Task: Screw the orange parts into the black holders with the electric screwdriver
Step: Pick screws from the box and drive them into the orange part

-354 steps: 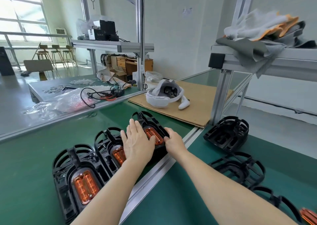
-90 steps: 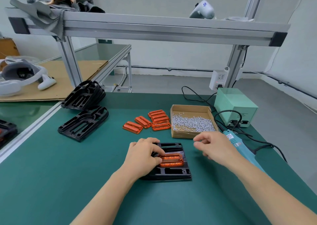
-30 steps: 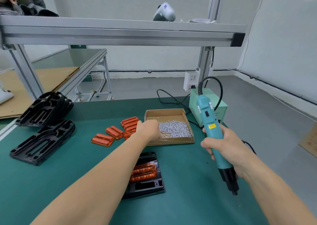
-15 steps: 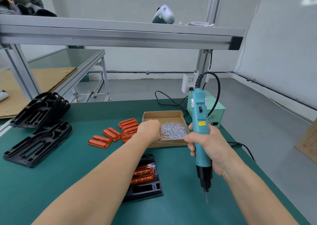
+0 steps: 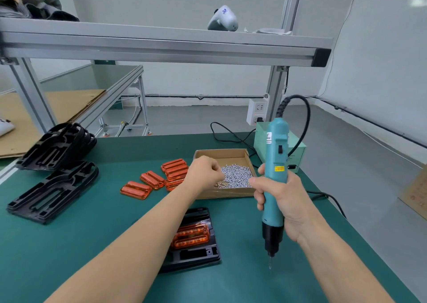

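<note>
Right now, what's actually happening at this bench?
A person is partway through a screwing job. The right hand grips the teal electric screwdriver upright, bit pointing down above the green mat, not touching anything. The left hand reaches into the cardboard box of screws, fingers curled as if picking one; whether it holds one is unclear. An orange part sits in the black holder nearby. Spare orange parts and empty holders lie to the left.
</note>
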Demonstrator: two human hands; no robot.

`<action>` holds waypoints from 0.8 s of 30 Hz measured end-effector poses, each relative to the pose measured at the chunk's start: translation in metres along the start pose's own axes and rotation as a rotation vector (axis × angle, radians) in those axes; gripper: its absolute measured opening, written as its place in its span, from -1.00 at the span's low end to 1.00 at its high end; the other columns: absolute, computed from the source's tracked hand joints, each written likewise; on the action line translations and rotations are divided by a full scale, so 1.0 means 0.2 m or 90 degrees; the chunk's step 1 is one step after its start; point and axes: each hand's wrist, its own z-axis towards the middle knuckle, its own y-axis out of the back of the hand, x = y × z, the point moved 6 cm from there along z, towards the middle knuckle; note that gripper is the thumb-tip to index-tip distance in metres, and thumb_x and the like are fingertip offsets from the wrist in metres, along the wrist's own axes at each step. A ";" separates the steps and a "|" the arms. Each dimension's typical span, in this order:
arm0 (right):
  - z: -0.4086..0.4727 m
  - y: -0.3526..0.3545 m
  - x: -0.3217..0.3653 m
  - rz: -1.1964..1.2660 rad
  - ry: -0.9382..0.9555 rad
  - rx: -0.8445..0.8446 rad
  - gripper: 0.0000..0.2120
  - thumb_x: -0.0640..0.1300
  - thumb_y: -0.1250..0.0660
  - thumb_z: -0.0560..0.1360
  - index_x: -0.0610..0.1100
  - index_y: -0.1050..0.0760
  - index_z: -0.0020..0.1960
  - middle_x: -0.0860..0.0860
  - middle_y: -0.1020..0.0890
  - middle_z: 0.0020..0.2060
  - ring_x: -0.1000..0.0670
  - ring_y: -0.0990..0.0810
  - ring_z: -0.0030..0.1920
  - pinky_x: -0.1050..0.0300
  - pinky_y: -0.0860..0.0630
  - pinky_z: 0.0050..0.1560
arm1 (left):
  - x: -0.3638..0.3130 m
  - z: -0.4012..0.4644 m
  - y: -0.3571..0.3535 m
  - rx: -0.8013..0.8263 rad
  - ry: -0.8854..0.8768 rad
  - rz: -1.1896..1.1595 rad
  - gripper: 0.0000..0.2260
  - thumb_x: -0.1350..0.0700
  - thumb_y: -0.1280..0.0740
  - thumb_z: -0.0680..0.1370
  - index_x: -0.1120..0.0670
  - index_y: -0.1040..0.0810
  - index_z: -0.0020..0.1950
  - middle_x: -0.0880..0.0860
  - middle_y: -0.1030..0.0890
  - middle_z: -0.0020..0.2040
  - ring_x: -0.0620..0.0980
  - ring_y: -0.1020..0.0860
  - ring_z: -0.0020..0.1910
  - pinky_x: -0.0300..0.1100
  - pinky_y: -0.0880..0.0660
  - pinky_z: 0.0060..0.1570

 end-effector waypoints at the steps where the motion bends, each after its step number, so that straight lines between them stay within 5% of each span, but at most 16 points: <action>1: 0.00 0.00 0.02 0.021 0.015 -0.005 -0.75 -0.16 -0.45 0.22 -0.07 -0.43 -0.17 -0.02 -0.42 -0.50 0.00 -0.38 -0.51 0.19 -0.42 -0.47 | 0.00 -0.03 0.02 -0.015 0.017 -0.104 -0.87 0.29 -0.33 0.40 0.14 -0.57 -0.34 0.01 -0.61 -0.34 -0.11 -0.50 -0.41 -0.25 -0.50 -0.39; 6: -0.01 -0.01 0.08 0.088 0.073 -0.020 -0.81 -0.18 -0.42 0.25 0.03 -0.43 -0.37 0.01 -0.40 -0.49 0.00 -0.37 -0.48 0.17 -0.41 -0.38 | 0.02 -0.23 0.08 -0.029 0.069 -0.458 -0.84 0.38 -0.39 0.34 0.16 -0.55 -0.37 -0.01 -0.57 -0.42 -0.11 -0.44 -0.47 -0.34 -0.41 -0.45; 12: -0.01 -0.09 0.13 0.276 0.097 -0.027 -0.82 -0.26 -0.36 0.28 -0.01 -0.42 -0.31 0.01 -0.36 -0.47 0.03 -0.35 -0.50 0.19 -0.41 -0.44 | 0.07 -0.42 0.12 0.002 0.134 -0.703 -0.87 0.37 -0.41 0.40 0.21 -0.63 -0.10 0.14 -0.65 -0.30 -0.09 -0.51 -0.45 -0.30 -0.49 -0.42; 18: -0.02 -0.13 0.20 0.404 0.156 -0.073 -0.84 -0.26 -0.28 0.32 -0.03 -0.34 -0.25 0.04 -0.34 -0.47 0.07 -0.33 -0.52 0.25 -0.38 -0.44 | 0.13 -0.59 0.13 0.047 0.185 -0.851 -0.83 0.30 -0.41 0.33 0.24 -0.61 -0.08 0.21 -0.68 -0.14 -0.02 -0.65 -0.31 -0.26 -0.58 -0.37; 24: -0.04 -0.19 0.30 0.465 0.253 -0.089 -0.84 -0.28 -0.23 0.36 -0.03 -0.34 -0.25 0.06 -0.34 -0.48 0.08 -0.33 -0.52 0.27 -0.35 -0.43 | 0.12 -0.68 0.13 0.061 0.180 -0.905 -0.92 0.26 -0.40 0.36 0.18 -0.65 -0.18 0.18 -0.67 -0.19 -0.03 -0.63 -0.34 -0.25 -0.59 -0.39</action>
